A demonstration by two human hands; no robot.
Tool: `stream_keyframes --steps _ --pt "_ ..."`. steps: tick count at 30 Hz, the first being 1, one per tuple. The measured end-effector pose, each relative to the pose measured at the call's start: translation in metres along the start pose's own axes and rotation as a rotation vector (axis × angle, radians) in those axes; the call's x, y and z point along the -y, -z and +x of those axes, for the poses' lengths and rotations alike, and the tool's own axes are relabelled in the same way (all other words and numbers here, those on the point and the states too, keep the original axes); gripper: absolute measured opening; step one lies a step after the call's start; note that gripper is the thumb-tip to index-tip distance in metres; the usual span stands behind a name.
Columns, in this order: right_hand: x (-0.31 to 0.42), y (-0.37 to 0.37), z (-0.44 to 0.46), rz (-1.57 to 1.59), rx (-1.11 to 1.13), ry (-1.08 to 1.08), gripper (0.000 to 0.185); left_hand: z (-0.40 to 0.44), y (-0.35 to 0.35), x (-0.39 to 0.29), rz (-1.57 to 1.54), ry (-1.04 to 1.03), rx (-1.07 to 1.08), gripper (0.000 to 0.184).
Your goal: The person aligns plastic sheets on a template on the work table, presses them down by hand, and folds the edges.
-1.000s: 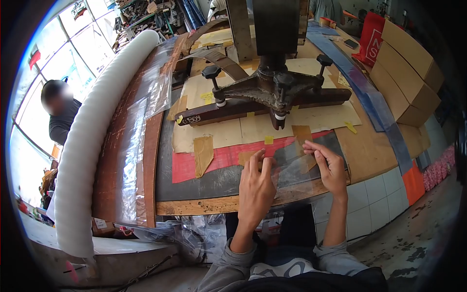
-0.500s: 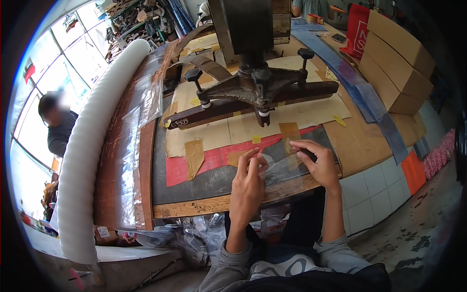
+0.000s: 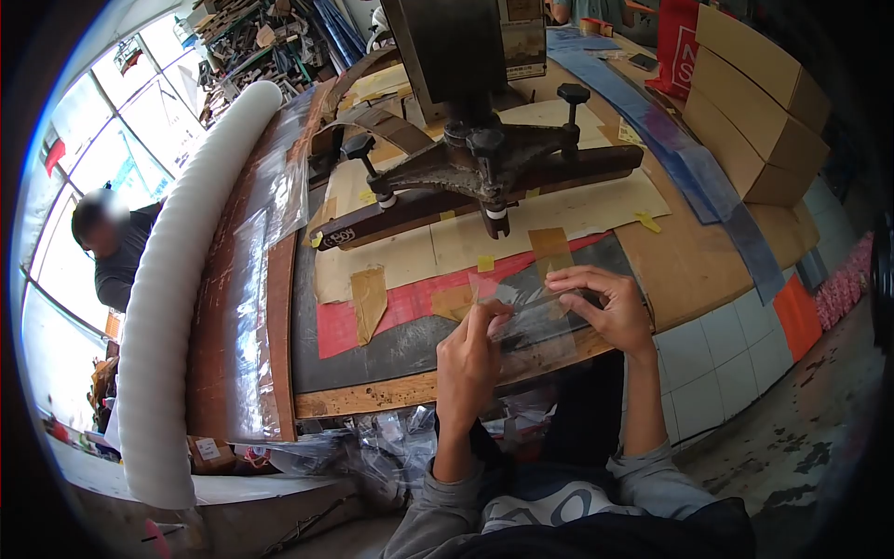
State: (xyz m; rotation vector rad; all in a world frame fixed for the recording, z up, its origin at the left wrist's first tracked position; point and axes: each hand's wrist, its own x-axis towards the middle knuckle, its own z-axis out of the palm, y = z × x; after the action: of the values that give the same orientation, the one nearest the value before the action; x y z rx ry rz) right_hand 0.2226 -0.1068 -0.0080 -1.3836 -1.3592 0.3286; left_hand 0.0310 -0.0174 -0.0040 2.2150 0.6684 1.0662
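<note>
A clear plastic sheet (image 3: 535,337) stretches between my two hands above the front of the dark work surface (image 3: 400,371). My left hand (image 3: 468,359) pinches its left side, thumb against bent fingers. On the other side, my right hand (image 3: 605,307) grips the sheet's upper right part between thumb and fingers. Beyond them lie a red sheet (image 3: 340,328) and cream boards (image 3: 410,270), with brown tape (image 3: 369,303) over their edge. Above the boards stands a press head with a dark metal bar (image 3: 419,216).
A white foam roll (image 3: 177,279) runs along the left, beside brown sheets covered by clear film (image 3: 247,317). Blue plastic strips (image 3: 652,140) and cardboard boxes (image 3: 754,112) are at right. Another person (image 3: 116,247) is at far left. Plastic scraps (image 3: 391,447) hang below the table edge.
My left hand has closed more and turned slightly, pinching the plastic. My right hand has shifted a little left, and the sheet now spreads between both hands. The view has shifted slightly.
</note>
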Motion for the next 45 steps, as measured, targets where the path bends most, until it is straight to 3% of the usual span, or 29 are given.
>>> stream_keyframes --steps 13,17,19,22,26,30,33,39,45 --pt "0.003 -0.002 -0.002 0.158 0.042 -0.039 0.015 -0.003 0.001 0.003 0.110 -0.158 -0.158 0.024" --pt "0.003 0.005 -0.007 0.403 0.123 -0.052 0.010 -0.011 0.005 0.007 0.016 -0.204 -0.250 0.017" --pt "0.004 0.007 -0.008 0.447 0.164 -0.034 0.008 -0.010 0.008 0.006 -0.037 -0.230 -0.203 0.015" --pt "0.006 0.008 -0.008 0.449 0.045 -0.088 0.008 -0.009 0.008 0.004 -0.116 -0.222 -0.122 0.013" --pt "-0.003 0.005 0.008 -0.331 -0.263 0.024 0.015 -0.032 0.017 -0.009 -0.076 -0.154 -0.021 0.007" --pt "-0.021 0.010 0.011 -0.897 -0.058 0.058 0.028 -0.061 0.021 -0.013 -0.044 -0.206 0.011 0.008" --pt "-0.020 0.009 0.012 -0.959 0.049 -0.075 0.034 -0.070 0.021 -0.009 -0.043 -0.208 0.057 0.015" --pt "-0.018 0.005 0.018 -1.045 0.037 -0.084 0.033 -0.071 0.019 -0.003 -0.040 -0.194 0.075 0.016" --pt "-0.009 -0.005 0.035 -0.744 0.097 0.042 0.028 -0.072 0.018 -0.003 -0.049 -0.169 0.102 0.015"
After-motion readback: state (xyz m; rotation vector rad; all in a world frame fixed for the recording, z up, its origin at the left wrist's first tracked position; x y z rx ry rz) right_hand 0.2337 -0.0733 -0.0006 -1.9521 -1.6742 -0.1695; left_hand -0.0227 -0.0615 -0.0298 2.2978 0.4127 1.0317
